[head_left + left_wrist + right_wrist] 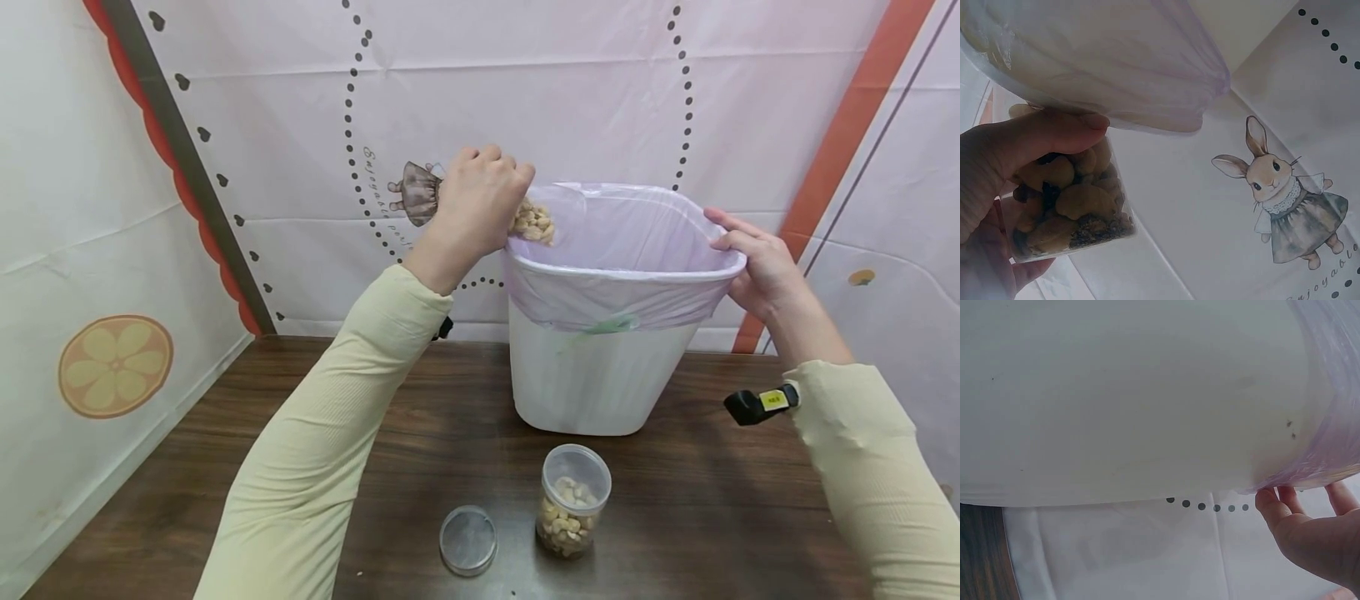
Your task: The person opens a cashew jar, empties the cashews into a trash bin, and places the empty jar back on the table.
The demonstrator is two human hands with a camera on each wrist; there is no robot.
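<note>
Head view: left hand (480, 204) grips a clear plastic jar of nuts (534, 222), tipped on its side, long axis roughly level, mouth pointing right over the rim of the white plastic bin (600, 383) with its lilac liner bag (622, 242). Right hand (753, 258), fingers curled, holds the bin's right rim. A second clear nut jar (573, 510) stands upright beside a clear round lid (468, 540) on the dark wooden table (712, 517).

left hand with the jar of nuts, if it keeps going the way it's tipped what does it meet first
Most likely the purple bag liner inside the white bin: the left hand tips its jar of nuts over the rim, though depth is unclear.
</note>
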